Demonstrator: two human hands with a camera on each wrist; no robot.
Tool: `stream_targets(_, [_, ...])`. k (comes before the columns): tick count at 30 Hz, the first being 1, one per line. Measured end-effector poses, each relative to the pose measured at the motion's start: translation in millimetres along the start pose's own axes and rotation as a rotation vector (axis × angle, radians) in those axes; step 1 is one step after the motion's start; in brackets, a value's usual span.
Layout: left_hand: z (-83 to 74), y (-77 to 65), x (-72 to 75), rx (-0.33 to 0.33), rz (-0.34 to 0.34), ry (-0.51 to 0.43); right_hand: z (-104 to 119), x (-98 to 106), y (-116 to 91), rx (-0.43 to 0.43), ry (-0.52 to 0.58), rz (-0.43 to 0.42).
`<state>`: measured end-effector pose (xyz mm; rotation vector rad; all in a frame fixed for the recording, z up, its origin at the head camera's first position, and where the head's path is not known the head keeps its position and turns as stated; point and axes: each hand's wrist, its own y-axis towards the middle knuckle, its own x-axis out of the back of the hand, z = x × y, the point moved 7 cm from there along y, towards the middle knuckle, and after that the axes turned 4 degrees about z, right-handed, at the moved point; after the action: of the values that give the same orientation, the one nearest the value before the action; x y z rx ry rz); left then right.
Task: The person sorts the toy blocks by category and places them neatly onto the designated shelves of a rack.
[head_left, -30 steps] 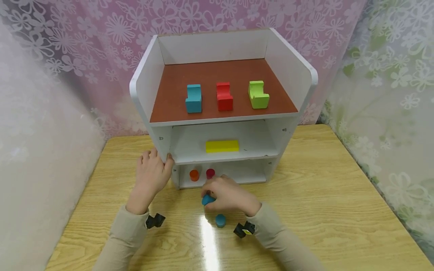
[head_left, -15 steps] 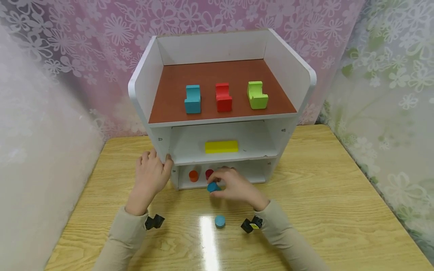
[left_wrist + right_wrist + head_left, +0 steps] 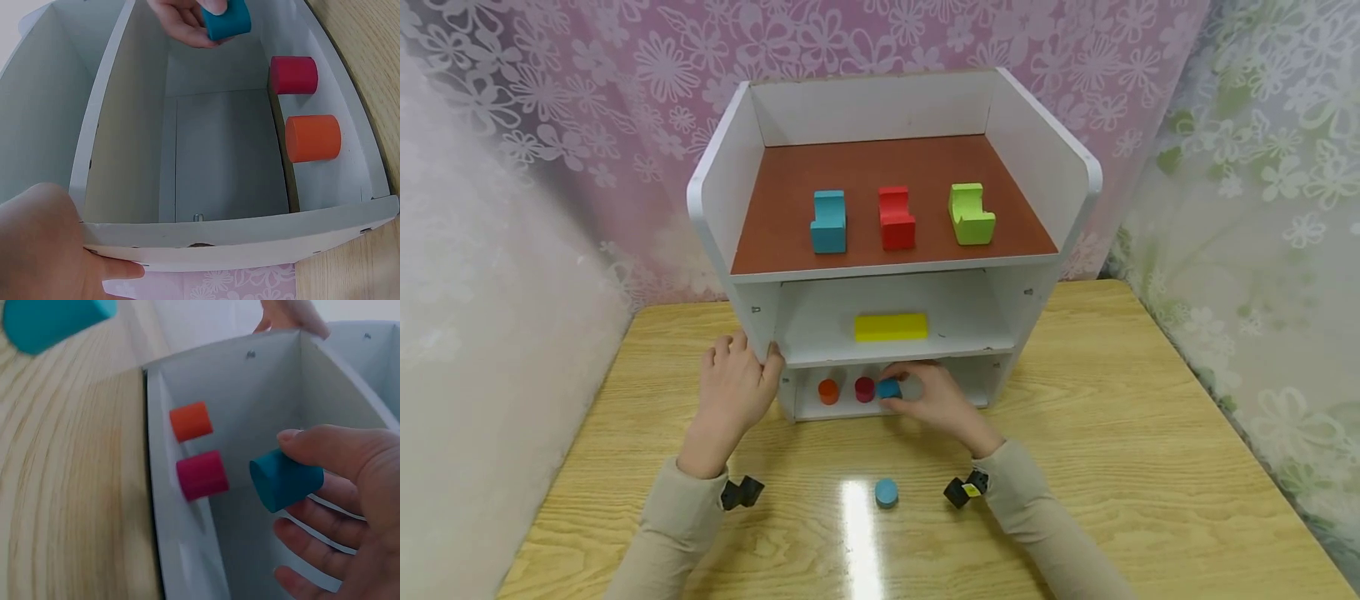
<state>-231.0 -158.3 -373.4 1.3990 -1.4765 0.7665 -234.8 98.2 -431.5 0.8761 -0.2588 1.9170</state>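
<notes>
My right hand (image 3: 946, 407) pinches a blue cylinder block (image 3: 281, 482) between thumb and fingers inside the shelf unit's bottom compartment. To its left, a crimson cylinder (image 3: 864, 389) and an orange cylinder (image 3: 828, 392) stand on the bottom shelf (image 3: 842, 410). The right wrist view shows the held block raised off the shelf floor, a short gap from the crimson one. My left hand (image 3: 733, 396) grips the left side panel of the white shelf unit (image 3: 250, 234), thumb at its front edge and fingers along the outside. A second blue cylinder (image 3: 886, 492) stands on the table in front.
On the brown top shelf (image 3: 865, 162) are notched blocks in blue (image 3: 829, 223), red (image 3: 897, 220) and green (image 3: 972, 217). A yellow bar (image 3: 891, 327) lies on the middle shelf. Floral curtains surround the wooden table (image 3: 1112, 433).
My right hand has carried the blue cylinder from the table in front of the unit up and into the bottom compartment, right of the crimson one. The left hand stays in place.
</notes>
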Motion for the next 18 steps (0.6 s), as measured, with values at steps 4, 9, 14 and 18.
stream_targets(4, [0.1,0.5,-0.3,0.004,0.004,0.004,-10.9,0.5,-0.1,-0.017,0.003,-0.022])
stream_targets(9, [0.7,1.2,-0.6,0.001,-0.002,0.011,-21.0,2.8,-0.3,-0.027,-0.023,-0.057])
stream_targets(14, [0.9,0.9,0.1,-0.006,-0.012,0.006,-27.6,4.3,-1.1,-0.026,-0.037,-0.085])
stream_targets(18, [0.9,0.1,0.2,-0.011,-0.014,0.01,-33.1,2.7,-1.4,-0.021,-0.068,-0.105])
